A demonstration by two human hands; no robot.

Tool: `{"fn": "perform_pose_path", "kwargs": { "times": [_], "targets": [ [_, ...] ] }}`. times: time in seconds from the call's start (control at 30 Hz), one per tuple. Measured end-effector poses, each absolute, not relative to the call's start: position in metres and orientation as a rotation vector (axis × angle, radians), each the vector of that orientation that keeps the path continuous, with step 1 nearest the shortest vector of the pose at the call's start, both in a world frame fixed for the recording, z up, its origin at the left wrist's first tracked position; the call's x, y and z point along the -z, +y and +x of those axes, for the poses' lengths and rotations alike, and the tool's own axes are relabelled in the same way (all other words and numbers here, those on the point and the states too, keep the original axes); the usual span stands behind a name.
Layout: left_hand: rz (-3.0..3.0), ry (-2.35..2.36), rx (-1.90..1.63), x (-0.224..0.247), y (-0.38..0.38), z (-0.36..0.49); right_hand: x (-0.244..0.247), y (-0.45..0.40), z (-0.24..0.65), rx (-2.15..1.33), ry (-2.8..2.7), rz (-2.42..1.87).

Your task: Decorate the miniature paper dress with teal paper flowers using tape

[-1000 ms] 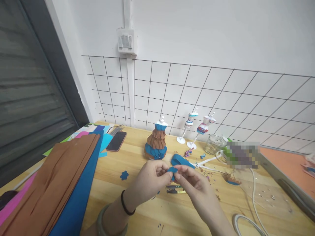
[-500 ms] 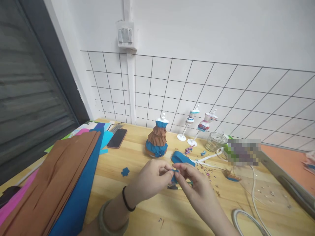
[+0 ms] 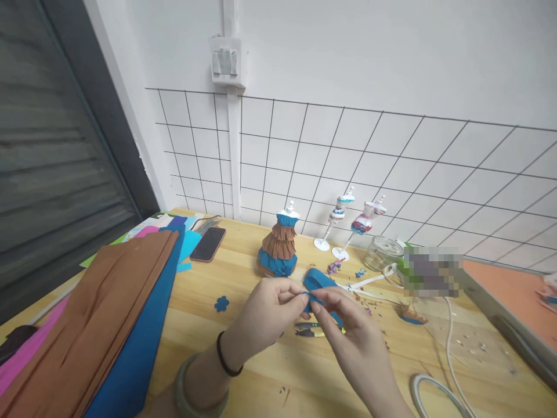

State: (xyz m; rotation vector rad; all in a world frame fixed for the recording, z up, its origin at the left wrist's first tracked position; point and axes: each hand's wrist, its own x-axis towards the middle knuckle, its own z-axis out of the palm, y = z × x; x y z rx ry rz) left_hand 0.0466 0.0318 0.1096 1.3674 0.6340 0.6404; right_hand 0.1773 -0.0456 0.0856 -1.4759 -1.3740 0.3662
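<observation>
Between my fingertips is a small piece of blue crepe paper, partly hidden by the fingers. My left hand pinches it from the left, and my right hand pinches it from the right. Just behind the hands lies a folded blue paper strip. A dark tool with a yellow part rests on the table under the hands. Left of my left hand lies a blue flower-shaped paper cutout. Behind the hands stands a small dress form in a tiered brown and blue paper dress.
Brown paper sheets over blue ones fill the left side, beside a phone. Two small white dress forms stand near the wall grid, by a glass jar. Paper scraps, a white cable and a tray edge are on the right.
The fingers have shifted slightly on the blue paper piece, and more of it shows between them. The dark tool beneath is less covered. The view has moved a little.
</observation>
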Motion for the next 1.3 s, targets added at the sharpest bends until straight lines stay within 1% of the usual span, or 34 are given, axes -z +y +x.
{"fn": "perform_pose_path", "kwargs": {
  "times": [0.47,0.63,0.87,1.17,1.23,1.3],
  "targets": [
    [1.350,0.557,-0.686,-0.113,0.032,0.046,-0.092,-0.049,0.172,0.061,-1.643,-1.299],
    [1.356,0.563,-0.662,-0.113,0.032,0.044,-0.086,-0.051,0.178,0.237,-1.780,-1.326],
    [1.434,0.584,-0.626,-0.116,0.031,0.039,-0.084,-0.053,0.184,0.198,-1.810,-1.285],
    [1.465,0.551,-0.594,-0.125,0.029,0.034,-0.099,-0.056,0.191,0.563,-2.054,-1.333],
    [1.479,0.567,-0.611,-0.125,0.029,0.034,-0.101,-0.056,0.190,0.588,-2.074,-1.331],
    [1.475,0.593,-0.639,-0.123,0.030,0.034,-0.100,-0.055,0.189,0.525,-2.072,-1.350]
  ]
}}
